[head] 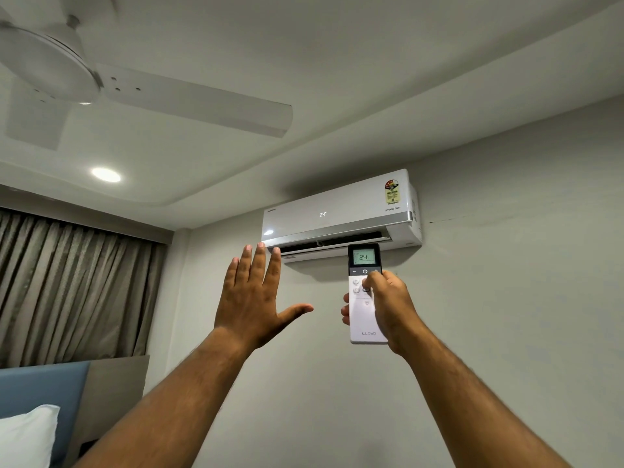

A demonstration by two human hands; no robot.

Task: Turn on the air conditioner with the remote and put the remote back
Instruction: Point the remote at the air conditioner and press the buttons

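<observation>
A white wall-mounted air conditioner (341, 211) hangs high on the wall. Its front panel shows a lit "24" and its bottom louver stands open. My right hand (388, 309) holds a white remote (365, 298) upright, pointed up at the unit, thumb resting on the buttons just below the dark top section. The remote's screen reads 24. My left hand (253, 295) is raised flat beside it, palm toward the unit's outlet, fingers spread and holding nothing.
A white ceiling fan (101, 82) hangs at upper left, near a lit recessed ceiling light (106, 174). Brown curtains (67, 285) cover the left wall. A blue headboard (44, 393) and a white pillow (23, 437) sit at lower left.
</observation>
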